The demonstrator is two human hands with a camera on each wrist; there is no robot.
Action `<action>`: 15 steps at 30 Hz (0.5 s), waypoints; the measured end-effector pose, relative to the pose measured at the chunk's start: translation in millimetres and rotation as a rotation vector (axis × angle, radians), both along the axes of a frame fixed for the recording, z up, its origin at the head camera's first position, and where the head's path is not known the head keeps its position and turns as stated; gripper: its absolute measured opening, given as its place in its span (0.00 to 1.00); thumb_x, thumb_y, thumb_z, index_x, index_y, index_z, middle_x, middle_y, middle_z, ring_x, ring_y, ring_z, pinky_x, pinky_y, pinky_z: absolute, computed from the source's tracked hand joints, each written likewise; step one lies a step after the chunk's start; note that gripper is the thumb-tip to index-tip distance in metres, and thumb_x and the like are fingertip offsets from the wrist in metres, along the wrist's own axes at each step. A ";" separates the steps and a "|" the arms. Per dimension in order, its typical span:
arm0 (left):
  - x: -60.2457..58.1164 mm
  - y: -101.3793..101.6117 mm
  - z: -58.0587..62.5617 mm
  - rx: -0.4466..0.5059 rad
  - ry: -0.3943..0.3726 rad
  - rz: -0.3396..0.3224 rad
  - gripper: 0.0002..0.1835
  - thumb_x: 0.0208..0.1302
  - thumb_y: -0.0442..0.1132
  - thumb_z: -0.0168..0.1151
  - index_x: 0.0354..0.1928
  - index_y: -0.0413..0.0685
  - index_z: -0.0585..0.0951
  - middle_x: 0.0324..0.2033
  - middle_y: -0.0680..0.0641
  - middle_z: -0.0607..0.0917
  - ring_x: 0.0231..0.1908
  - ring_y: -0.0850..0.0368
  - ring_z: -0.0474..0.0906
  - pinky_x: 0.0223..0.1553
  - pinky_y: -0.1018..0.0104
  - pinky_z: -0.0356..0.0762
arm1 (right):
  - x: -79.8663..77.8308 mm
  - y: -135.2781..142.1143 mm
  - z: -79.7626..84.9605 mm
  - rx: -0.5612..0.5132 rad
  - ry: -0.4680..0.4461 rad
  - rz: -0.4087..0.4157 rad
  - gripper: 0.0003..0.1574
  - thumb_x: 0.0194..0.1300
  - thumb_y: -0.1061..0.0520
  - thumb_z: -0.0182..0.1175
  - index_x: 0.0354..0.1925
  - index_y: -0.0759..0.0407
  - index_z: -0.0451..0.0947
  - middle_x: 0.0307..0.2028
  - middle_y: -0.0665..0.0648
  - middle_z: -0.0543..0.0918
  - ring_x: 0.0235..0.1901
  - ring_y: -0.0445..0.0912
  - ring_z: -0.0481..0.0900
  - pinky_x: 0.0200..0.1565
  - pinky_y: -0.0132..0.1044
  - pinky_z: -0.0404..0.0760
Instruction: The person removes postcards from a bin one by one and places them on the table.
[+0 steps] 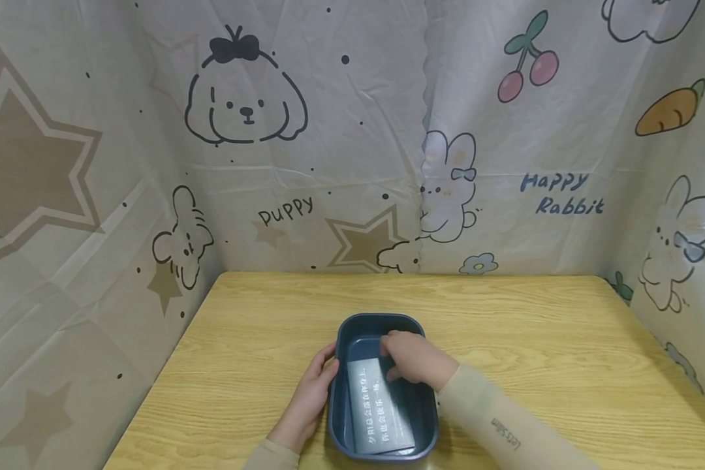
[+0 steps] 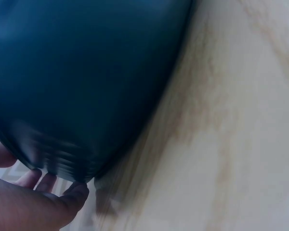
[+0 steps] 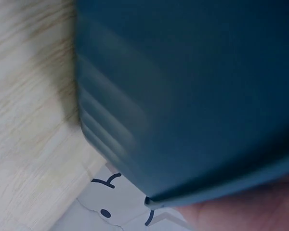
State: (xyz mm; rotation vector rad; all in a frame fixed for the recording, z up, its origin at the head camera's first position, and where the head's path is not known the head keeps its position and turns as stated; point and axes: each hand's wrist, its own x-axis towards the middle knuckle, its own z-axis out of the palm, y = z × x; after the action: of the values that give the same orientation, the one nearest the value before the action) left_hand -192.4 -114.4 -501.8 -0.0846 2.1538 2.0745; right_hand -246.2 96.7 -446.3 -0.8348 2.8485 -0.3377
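A dark blue, deep rectangular box (image 1: 429, 424) with rounded corners stands on the table. Inside, toward its left, lies a flat silver-grey rectangular piece (image 1: 382, 411) with white Chinese lettering; its exact kind is unclear, and another pale edge shows beneath its near end. My left hand (image 1: 314, 388) holds the box by its left side, thumb near the rim and fingers against the outer wall. Over the right rim, my right hand (image 1: 414, 358) reaches inside, thumb and forefinger apart beside the grey piece's upper right edge. The other right fingers are partly hidden. Both wrist views mostly show the box's outer wall.
The yellow wood-grain table (image 1: 523, 339) extends around the box. Pale printed sheets (image 1: 341, 163) with cartoon animals and stars hang behind the table and along both sides.
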 end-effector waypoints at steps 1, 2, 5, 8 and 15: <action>0.1 -0.1 -0.1 0.001 -0.001 -0.001 0.27 0.82 0.42 0.46 0.77 0.43 0.64 0.78 0.35 0.60 0.79 0.32 0.48 0.77 0.36 0.51 | -1.2 0.7 0.8 -0.013 -0.011 0.004 0.20 0.51 0.57 0.81 0.39 0.59 0.82 0.36 0.54 0.82 0.37 0.47 0.81 0.44 0.42 0.85; 0.2 -0.1 -0.2 0.004 -0.006 -0.001 0.27 0.82 0.43 0.46 0.77 0.44 0.64 0.78 0.35 0.60 0.79 0.32 0.48 0.77 0.36 0.51 | -2.3 1.7 1.6 -0.024 -0.014 0.010 0.19 0.53 0.57 0.80 0.38 0.58 0.81 0.36 0.53 0.82 0.37 0.46 0.80 0.44 0.41 0.84; -0.3 0.3 0.9 0.010 -0.017 -0.002 0.27 0.82 0.44 0.45 0.78 0.44 0.63 0.78 0.35 0.59 0.79 0.32 0.47 0.78 0.36 0.50 | -6.0 4.8 4.4 -0.075 -0.045 0.024 0.14 0.56 0.59 0.78 0.37 0.57 0.81 0.35 0.52 0.83 0.36 0.45 0.79 0.44 0.42 0.83; -0.5 0.4 2.0 0.015 -0.030 -0.002 0.27 0.82 0.44 0.45 0.78 0.45 0.63 0.79 0.36 0.59 0.79 0.32 0.46 0.78 0.35 0.49 | -9.1 8.3 7.9 -0.131 -0.088 0.041 0.11 0.59 0.61 0.75 0.36 0.56 0.82 0.33 0.50 0.83 0.36 0.43 0.77 0.43 0.41 0.82; 0.2 0.1 2.3 0.027 -0.032 -0.015 0.28 0.83 0.44 0.44 0.78 0.45 0.62 0.79 0.35 0.57 0.79 0.32 0.46 0.77 0.36 0.51 | -11.9 14.0 15.1 -0.225 -0.186 0.044 0.07 0.62 0.63 0.73 0.35 0.57 0.83 0.31 0.48 0.82 0.33 0.41 0.76 0.40 0.36 0.81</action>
State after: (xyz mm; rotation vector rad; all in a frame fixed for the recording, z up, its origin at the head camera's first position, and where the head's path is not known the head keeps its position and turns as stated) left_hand -192.2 -114.3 -499.5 -0.0969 2.1011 2.0788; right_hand -258.0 110.7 -431.2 -0.8530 2.6484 -0.7015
